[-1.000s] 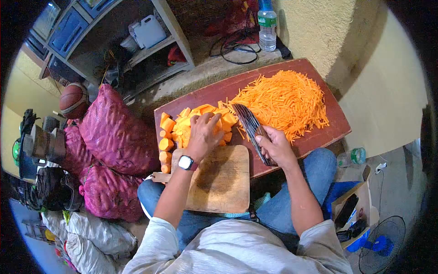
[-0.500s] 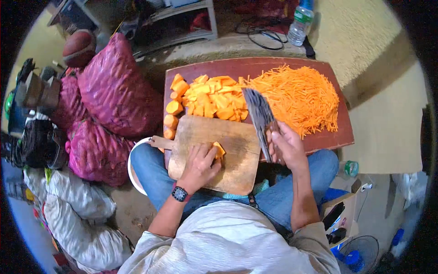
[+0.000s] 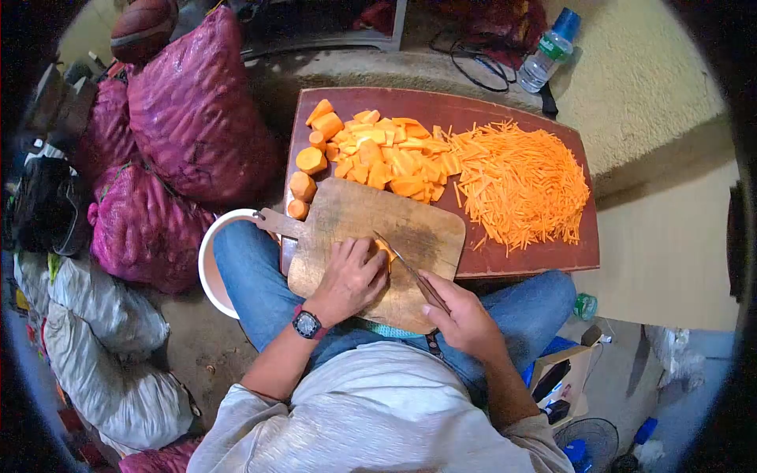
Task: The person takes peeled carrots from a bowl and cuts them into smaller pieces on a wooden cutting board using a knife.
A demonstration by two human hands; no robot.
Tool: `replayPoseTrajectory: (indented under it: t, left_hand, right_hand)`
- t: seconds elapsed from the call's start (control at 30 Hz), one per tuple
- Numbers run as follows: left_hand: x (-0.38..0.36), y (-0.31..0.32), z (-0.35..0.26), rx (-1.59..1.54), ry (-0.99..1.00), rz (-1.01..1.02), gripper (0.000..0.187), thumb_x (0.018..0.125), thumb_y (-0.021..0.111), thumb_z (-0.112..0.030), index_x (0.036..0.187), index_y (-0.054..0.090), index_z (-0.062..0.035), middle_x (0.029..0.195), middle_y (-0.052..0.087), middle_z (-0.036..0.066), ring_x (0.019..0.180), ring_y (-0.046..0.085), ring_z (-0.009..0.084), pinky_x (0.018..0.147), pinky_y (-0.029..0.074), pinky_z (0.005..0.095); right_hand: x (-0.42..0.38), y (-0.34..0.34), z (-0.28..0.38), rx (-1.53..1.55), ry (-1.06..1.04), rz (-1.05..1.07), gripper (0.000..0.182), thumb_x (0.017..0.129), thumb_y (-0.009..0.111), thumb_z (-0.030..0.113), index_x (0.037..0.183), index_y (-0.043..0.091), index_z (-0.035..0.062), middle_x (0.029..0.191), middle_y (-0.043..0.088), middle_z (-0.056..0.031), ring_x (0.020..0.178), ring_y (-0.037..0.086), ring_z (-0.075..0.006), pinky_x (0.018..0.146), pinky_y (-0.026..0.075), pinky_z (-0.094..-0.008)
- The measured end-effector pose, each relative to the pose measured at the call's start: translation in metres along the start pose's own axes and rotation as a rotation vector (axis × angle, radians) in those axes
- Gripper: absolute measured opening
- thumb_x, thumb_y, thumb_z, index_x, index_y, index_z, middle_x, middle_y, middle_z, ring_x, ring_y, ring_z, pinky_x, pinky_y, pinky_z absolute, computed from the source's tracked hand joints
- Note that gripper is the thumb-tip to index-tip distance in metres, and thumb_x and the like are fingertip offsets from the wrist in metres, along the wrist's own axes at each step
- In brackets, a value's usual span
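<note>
My left hand (image 3: 352, 277), with a watch on the wrist, presses carrot slices (image 3: 385, 248) onto the wooden cutting board (image 3: 331, 217); its fingers are curled over them and hide most of them. My right hand (image 3: 465, 319) is wrapped round the handle of a knife (image 3: 412, 272). The blade, seen nearly edge-on, is at the slices beside my left fingertips. Beyond the board lie flat carrot slices (image 3: 394, 154) in a heap, with a large pile of carrot shreds (image 3: 524, 185) to their right. Several thick carrot chunks (image 3: 311, 161) line the left side.
A red-brown low table (image 3: 505, 264) carries the carrots and part of the board. At my left knee stands a white bucket (image 3: 210, 272). Full pink mesh sacks (image 3: 197, 102) are on the left, above white sacks (image 3: 110, 331). A plastic bottle (image 3: 544, 59) lies behind the table.
My right hand has lowered the knife from above the table's middle to the carrot slices on the board. My left hand stays on the slices. The head view has shifted slightly.
</note>
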State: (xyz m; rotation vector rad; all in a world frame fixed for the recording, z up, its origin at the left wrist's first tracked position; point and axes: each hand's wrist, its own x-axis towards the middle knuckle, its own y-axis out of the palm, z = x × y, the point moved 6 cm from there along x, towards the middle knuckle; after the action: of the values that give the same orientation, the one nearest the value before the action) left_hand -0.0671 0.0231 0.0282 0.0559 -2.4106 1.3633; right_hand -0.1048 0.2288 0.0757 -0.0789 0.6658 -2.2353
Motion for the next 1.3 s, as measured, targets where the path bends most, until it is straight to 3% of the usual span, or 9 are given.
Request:
replayPoseTrajectory:
  t: [0.07,0.23,0.47,0.63,0.7,0.77,0.87,0.97,1.3]
  left_hand:
    - [-0.001,0.0,0.001,-0.008,-0.01,0.001,0.043,0.085,0.081,-0.015,0.125,0.07,-0.0015,0.121,0.06,0.02,0.116,0.057,0.0404,0.099,0.048,0.0515]
    - [-0.001,0.002,0.001,-0.022,-0.002,-0.018,0.045,0.084,0.081,-0.015,0.126,0.069,-0.0033,0.123,0.06,0.018,0.117,0.055,0.0397,0.098,0.046,0.053]
    - [0.002,0.004,-0.002,0.055,0.013,0.114,0.041,0.083,0.077,-0.016,0.121,0.071,-0.0008,0.121,0.061,0.016,0.117,0.056,0.0374,0.098,0.046,0.0526]
    - [-0.001,0.007,0.001,0.062,0.059,0.084,0.037,0.082,0.071,-0.012,0.117,0.074,0.0007,0.123,0.063,0.016,0.119,0.056,0.038,0.099,0.045,0.0524]
    - [0.0,0.007,0.002,0.068,0.04,0.1,0.039,0.089,0.066,-0.014,0.124,0.074,0.0016,0.12,0.062,0.015,0.11,0.057,0.0348,0.096,0.046,0.0488]
    - [0.001,0.006,-0.001,0.043,0.033,0.089,0.039,0.089,0.066,-0.014,0.124,0.073,0.0017,0.12,0.063,0.015,0.111,0.057,0.0349,0.097,0.046,0.0487]
    - [0.001,0.004,0.0,0.049,0.038,0.043,0.039,0.088,0.066,-0.014,0.123,0.073,0.0018,0.119,0.063,0.014,0.111,0.057,0.0349,0.097,0.046,0.0484]
    - [0.001,0.003,0.002,0.057,0.035,0.036,0.039,0.088,0.066,-0.014,0.123,0.073,0.0018,0.118,0.063,0.014,0.111,0.057,0.0348,0.096,0.046,0.048]
    - [0.0,0.002,0.002,0.02,0.046,0.035,0.038,0.087,0.066,-0.013,0.121,0.074,0.0025,0.118,0.063,0.015,0.11,0.057,0.0349,0.096,0.048,0.0475]
  right_hand:
    - [0.001,-0.001,0.007,-0.075,0.119,0.038,0.054,0.102,0.066,0.007,0.153,0.052,-0.0048,0.138,0.068,-0.0307,0.129,0.068,-0.0437,0.108,0.053,-0.0443]
    - [0.0,0.0,0.011,-0.104,0.131,0.018,0.051,0.104,0.063,0.011,0.153,0.054,-0.0026,0.137,0.068,-0.0315,0.128,0.067,-0.046,0.105,0.055,-0.0468]
    - [0.002,0.004,0.019,-0.197,0.169,0.085,0.053,0.105,0.063,0.015,0.154,0.05,-0.0011,0.13,0.069,-0.0321,0.118,0.068,-0.0511,0.096,0.058,-0.0538]
    - [0.0,0.007,0.018,-0.218,0.254,0.159,0.054,0.105,0.063,0.016,0.155,0.046,0.0036,0.127,0.069,-0.033,0.115,0.068,-0.0518,0.093,0.058,-0.0564]
    - [0.011,0.014,0.012,-0.227,0.3,0.184,0.054,0.105,0.062,0.016,0.155,0.045,0.005,0.126,0.069,-0.0333,0.114,0.068,-0.0522,0.092,0.058,-0.0571]
    - [0.029,0.021,0.009,-0.211,0.134,0.125,0.053,0.106,0.06,0.015,0.156,0.044,0.0058,0.126,0.069,-0.0335,0.114,0.068,-0.053,0.09,0.058,-0.058]
    - [0.033,0.017,0.015,-0.222,0.107,0.1,0.051,0.106,0.059,0.014,0.155,0.044,0.0053,0.125,0.069,-0.033,0.112,0.068,-0.0536,0.089,0.058,-0.059]
    - [0.015,0.011,0.023,-0.172,0.271,0.171,0.05,0.106,0.061,0.014,0.153,0.045,0.0048,0.124,0.069,-0.0329,0.112,0.067,-0.0539,0.088,0.057,-0.0595]
    - [0.027,0.016,0.029,-0.173,0.151,0.109,0.049,0.105,0.06,0.013,0.152,0.046,0.005,0.122,0.069,-0.0335,0.112,0.067,-0.0547,0.089,0.056,-0.0589]
